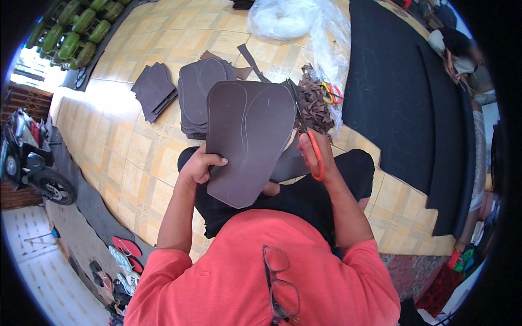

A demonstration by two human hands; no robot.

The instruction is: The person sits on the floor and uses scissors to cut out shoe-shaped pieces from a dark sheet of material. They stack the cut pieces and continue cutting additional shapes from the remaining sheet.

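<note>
A dark brown sheet [239, 130] with two pale sole-shaped outlines drawn on it is held up over my lap. My left hand [198, 165] grips its lower left edge, the thumb lying on top. In my right hand [317, 151] is a pair of scissors [317, 163] with orange handles. Their dark blades point away from me along the sheet's right edge. Beyond the sheet lies a pile of brown offcuts [314, 103]. A stack of similar outlined pieces [198, 81] stands behind the sheet, and a smaller stack [155, 89] is to its left.
Scissors with yellow and red handles [330, 93] lie by the offcuts. Clear plastic wrap [288, 19] is bunched at the far side. Large black sheets [389, 92] cover the right floor. Another person [462, 51] sits far right. A motorcycle [38, 163] and sandals [128, 250] are left.
</note>
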